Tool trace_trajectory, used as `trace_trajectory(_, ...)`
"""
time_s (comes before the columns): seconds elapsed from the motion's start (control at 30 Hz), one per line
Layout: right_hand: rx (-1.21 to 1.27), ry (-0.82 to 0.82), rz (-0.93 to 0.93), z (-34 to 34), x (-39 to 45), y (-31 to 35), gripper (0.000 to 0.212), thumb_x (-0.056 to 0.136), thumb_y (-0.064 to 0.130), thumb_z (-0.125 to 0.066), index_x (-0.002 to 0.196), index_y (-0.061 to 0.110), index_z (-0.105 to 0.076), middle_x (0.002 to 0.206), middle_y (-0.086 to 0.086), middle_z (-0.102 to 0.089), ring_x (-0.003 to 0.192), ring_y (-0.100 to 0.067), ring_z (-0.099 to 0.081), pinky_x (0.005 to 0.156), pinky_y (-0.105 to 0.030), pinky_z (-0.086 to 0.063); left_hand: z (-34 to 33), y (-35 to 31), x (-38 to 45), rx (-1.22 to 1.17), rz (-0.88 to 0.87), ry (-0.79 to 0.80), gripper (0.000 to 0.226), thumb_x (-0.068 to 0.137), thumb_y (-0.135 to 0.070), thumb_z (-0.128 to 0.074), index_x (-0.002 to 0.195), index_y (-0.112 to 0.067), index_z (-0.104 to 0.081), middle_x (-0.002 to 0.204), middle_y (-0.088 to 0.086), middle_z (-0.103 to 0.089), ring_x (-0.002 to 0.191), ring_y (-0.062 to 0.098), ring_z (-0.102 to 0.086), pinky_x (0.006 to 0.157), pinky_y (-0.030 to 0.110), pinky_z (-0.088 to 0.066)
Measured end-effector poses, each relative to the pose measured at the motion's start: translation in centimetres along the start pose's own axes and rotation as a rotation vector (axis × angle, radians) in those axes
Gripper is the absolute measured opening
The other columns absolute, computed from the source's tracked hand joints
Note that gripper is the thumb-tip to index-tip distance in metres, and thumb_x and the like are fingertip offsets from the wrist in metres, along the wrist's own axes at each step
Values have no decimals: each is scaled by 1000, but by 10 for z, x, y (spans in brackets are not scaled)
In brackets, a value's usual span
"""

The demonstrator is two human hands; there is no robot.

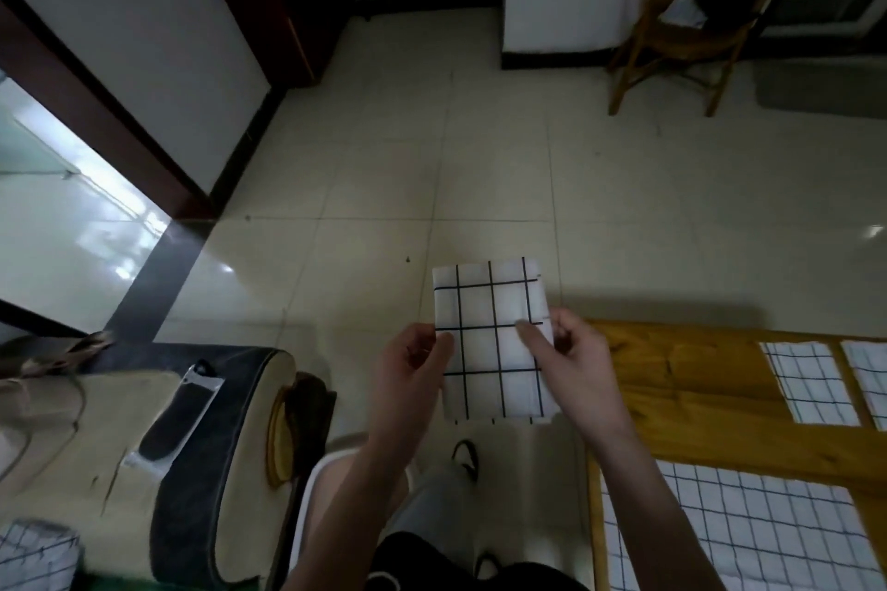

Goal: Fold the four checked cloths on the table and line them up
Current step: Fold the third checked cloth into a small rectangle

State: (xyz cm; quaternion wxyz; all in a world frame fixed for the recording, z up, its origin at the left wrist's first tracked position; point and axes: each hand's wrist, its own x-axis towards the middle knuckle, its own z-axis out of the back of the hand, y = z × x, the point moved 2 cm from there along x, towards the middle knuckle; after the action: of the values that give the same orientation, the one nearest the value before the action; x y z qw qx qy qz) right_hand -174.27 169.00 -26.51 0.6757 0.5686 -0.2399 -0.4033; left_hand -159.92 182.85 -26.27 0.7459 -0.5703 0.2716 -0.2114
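Folded checked cloth (494, 341) up in the air, over the floor (480, 158), just left of the wooden table (681, 379). My left hand (413, 374) pinches its left edge, my right hand (571, 360) pinches the right edge, thumb on top. On the table: two small folded cloths (811, 384) far right, side by side, and one big spread cloth (739, 537) near me. Sofa (144, 446) at left with a black item in a clear bag (177, 418). Wooden chair (672, 29) far right.
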Motion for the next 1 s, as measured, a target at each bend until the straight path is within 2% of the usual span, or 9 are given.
trace_trajectory(0.13,11,-50,-34,-4,53,9,38,98,39,-69,88,5,-56,73,-12,-47,66,-16,-42,63,-36,-40,-7,-12,64,-4,-13,60,12,101,-16,-65,91,-13,-71,67,6,-55,61,14,-51,57,31,-45)
trace_trajectory(0.2,11,-75,-41,-8,82,13,38,97,42,-69,89,7,-56,79,-22,-53,69,-18,-46,63,-37,-43,-10,-21,100,5,-31,97,13,101,-11,-64,90,-5,-67,67,6,-52,60,14,-47,55,30,-42)
trace_trajectory(0.3,28,-118,-76,-14,124,26,47,93,50,-69,94,5,-54,89,-31,-56,71,-22,-50,61,-51,-53,-14,-35,156,31,-54,145,16,99,-9,-65,84,-4,-65,63,-2,-50,57,11,-44,55,28,-39)
trace_trajectory(0.37,47,-165,-66,-16,152,37,43,94,43,-70,93,3,-54,86,-28,-59,70,-34,-53,65,-54,-54,-18,-43,193,59,-70,158,15,99,-12,-67,85,-6,-67,64,-7,-53,59,8,-47,58,28,-41)
trace_trajectory(0.43,62,-206,-64,-18,178,44,35,98,32,-71,94,0,-56,91,-27,-64,85,-47,-61,72,-58,-56,-24,-50,227,50,-90,168,11,97,-17,-69,88,-11,-70,70,-11,-62,65,10,-55,64,31,-46)
trace_trajectory(0.5,79,-248,-82,-17,201,52,31,99,27,-71,95,-1,-58,94,-25,-66,92,-45,-65,78,-58,-57,-33,-58,257,-8,-102,193,6,95,-19,-69,97,-16,-74,87,-5,-74,82,21,-69,77,38,-54)
trace_trajectory(0.57,93,-293,-90,-13,220,58,26,99,22,-71,95,-1,-60,93,-21,-69,92,-39,-67,78,-56,-58,-44,-66,282,-66,-80,220,11,96,-16,-70,103,-22,-76,96,1,-77,93,28,-72,84,43,-57)
trace_trajectory(0.73,112,-358,-134,6,255,64,13,100,22,-69,96,10,-66,93,-2,-75,88,-17,-73,77,-41,-62,-80,-81,329,-88,-48,290,11,102,-19,-64,102,-22,-75,100,-3,-77,93,14,-70,84,39,-57)
trace_trajectory(1.0,226,-529,-176,54,309,54,9,102,25,-67,103,17,-69,98,4,-78,91,-13,-75,78,-37,-64,-163,-108,397,-16,-120,469,11,101,-12,-63,98,-16,-73,95,1,-76,90,21,-71,78,38,-57)
